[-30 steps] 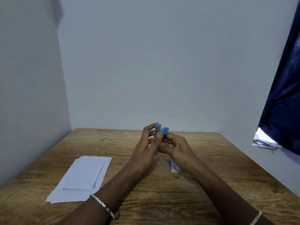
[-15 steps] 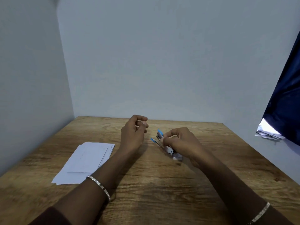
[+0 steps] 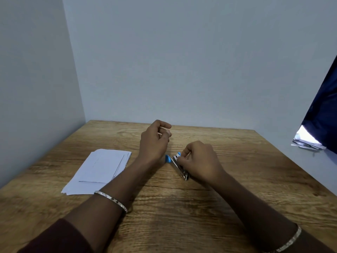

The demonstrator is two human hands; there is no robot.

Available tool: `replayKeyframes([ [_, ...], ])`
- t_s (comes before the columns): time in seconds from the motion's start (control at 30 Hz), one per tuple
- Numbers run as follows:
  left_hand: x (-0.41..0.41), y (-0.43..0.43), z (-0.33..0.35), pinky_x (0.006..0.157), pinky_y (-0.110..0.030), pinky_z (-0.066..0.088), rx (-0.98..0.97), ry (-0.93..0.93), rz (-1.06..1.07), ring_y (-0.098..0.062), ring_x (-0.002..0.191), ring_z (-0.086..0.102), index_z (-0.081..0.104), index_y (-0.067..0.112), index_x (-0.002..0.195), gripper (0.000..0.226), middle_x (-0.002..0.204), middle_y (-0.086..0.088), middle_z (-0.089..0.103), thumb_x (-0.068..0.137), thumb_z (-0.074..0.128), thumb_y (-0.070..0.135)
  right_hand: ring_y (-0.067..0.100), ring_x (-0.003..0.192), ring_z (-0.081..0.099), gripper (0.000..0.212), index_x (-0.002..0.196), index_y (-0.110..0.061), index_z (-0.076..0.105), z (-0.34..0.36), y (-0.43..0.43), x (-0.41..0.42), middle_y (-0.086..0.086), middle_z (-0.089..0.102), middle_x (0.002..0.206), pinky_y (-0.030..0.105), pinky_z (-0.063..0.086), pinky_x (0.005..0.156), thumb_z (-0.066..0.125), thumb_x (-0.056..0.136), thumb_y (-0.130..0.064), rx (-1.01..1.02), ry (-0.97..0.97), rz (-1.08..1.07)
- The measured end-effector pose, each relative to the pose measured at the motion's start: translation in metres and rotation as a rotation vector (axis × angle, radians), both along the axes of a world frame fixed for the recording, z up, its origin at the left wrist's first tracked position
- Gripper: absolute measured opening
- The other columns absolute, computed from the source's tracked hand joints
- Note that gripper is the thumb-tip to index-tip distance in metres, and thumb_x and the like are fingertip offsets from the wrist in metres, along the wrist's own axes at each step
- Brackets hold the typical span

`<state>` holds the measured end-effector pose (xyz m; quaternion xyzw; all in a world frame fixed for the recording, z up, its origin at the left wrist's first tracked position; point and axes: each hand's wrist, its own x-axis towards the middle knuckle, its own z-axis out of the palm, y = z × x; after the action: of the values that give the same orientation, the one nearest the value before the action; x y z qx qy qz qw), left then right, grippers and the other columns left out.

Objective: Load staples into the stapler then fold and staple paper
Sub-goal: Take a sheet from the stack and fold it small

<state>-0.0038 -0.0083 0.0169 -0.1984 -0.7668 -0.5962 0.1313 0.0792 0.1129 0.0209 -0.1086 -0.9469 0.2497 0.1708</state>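
A small blue and silver stapler (image 3: 177,164) lies low over the wooden table (image 3: 182,207), opened out, with its blue tips pointing left. My right hand (image 3: 199,160) grips it from the right and covers most of its body. My left hand (image 3: 154,141) hovers just left and behind the stapler, apart from it, its thumb and fingertips pinched together; whether it holds staples is too small to tell. A stack of white paper (image 3: 99,170) lies on the table to the left of my left forearm.
Grey walls close the table at the back and on the left. A dark blue curtain (image 3: 322,115) hangs at the right, with a pile of papers (image 3: 306,142) below it. Both wrists wear thin bracelets.
The two hands were together, raised, holding the stapler. They came apart: the right hand brought the stapler down toward the table and the left hand drew away to the left.
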Motion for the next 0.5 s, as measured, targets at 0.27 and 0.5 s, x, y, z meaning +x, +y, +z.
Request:
replayKeyframes([
  [0.27, 0.007, -0.004, -0.001, 0.079, -0.046, 0.058, -0.066, 0.06, -0.001, -0.021, 0.083, 0.07, 0.067, 0.017, 0.106, 0.014, 0.09, -0.002, 0.07, 0.097, 0.058, 0.011, 0.014, 0.072, 0.066, 0.014, 0.094, -0.016, 0.075, -0.001, -0.003, 0.001, -0.001, 0.073, 0.079, 0.026, 0.045, 0.06, 0.069, 0.089, -0.028, 0.095, 0.166, -0.023],
  [0.5, 0.03, -0.029, 0.0, 0.075, -0.042, 0.055, -0.186, 0.207, 0.071, -0.017, 0.082, 0.066, 0.067, 0.018, 0.106, 0.017, 0.092, 0.001, 0.072, 0.097, 0.054, 0.012, 0.009, 0.062, 0.062, 0.007, 0.087, -0.023, 0.075, 0.004, -0.017, 0.013, -0.01, 0.068, 0.066, 0.032, 0.053, 0.059, 0.069, 0.09, -0.026, 0.169, 0.405, 0.113],
])
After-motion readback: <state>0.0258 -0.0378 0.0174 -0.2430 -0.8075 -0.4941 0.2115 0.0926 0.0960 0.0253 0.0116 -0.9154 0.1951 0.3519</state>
